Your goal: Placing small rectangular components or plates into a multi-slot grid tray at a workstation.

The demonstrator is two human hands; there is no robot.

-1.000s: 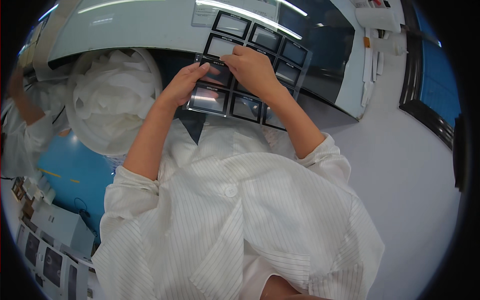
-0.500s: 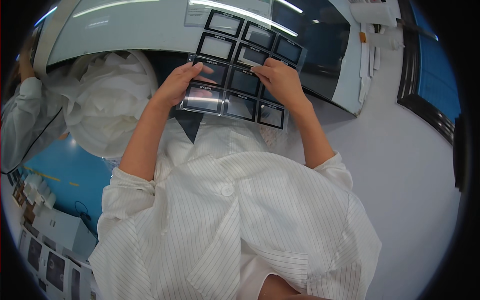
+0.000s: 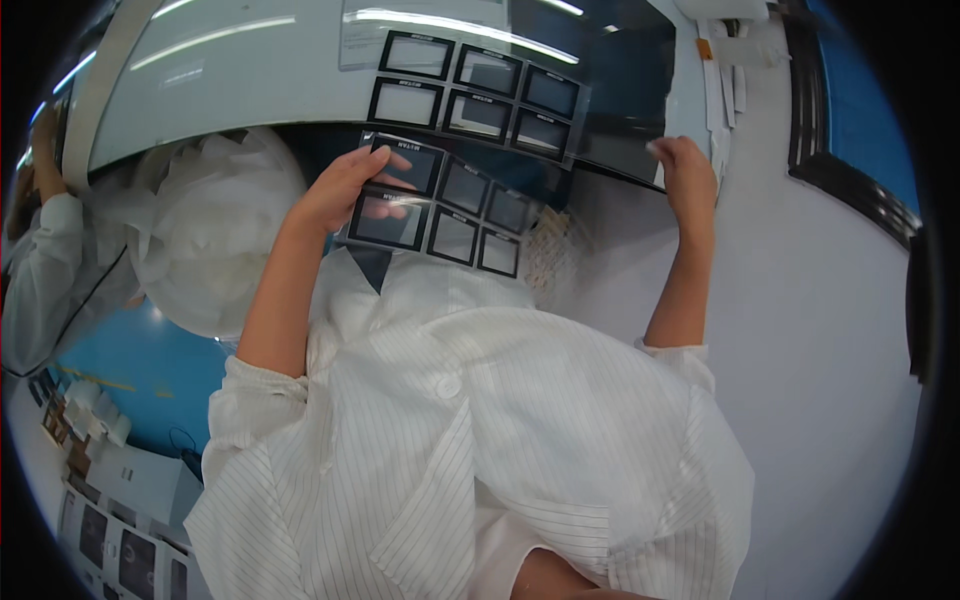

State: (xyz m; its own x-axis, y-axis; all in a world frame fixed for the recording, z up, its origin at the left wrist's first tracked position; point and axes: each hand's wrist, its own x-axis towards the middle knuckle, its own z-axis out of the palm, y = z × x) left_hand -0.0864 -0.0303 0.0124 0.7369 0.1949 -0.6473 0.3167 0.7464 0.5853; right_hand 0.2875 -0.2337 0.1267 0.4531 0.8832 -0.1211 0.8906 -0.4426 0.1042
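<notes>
My left hand [image 3: 338,187] grips the left end of a clear plastic sheet [image 3: 462,188] printed with black-framed rectangular windows, two rows of three. The thumb lies on top and the fingers show through from beneath. This sheet hangs over my lap, off the table's near edge, its right side sagging. Just beyond it a similar sheet [image 3: 478,112] lies on the table. Out to the right, apart from both sheets, my right hand [image 3: 690,180] is raised by the table's right corner with its fingertips pinched together. A small pale spot shows at the tips; I cannot make out what it is.
A glossy table [image 3: 230,75] spans the far side, with a dark panel [image 3: 625,100] at its right. A round white bin [image 3: 215,240] of crumpled white material stands at left. Another person's sleeve [image 3: 55,230] shows at far left. White boxes [image 3: 140,475] stand lower left.
My right hand has left the sheet and swung out to the right. The held sheet has come slightly nearer and its right side has drooped, opening a gap from the sheet on the table.
</notes>
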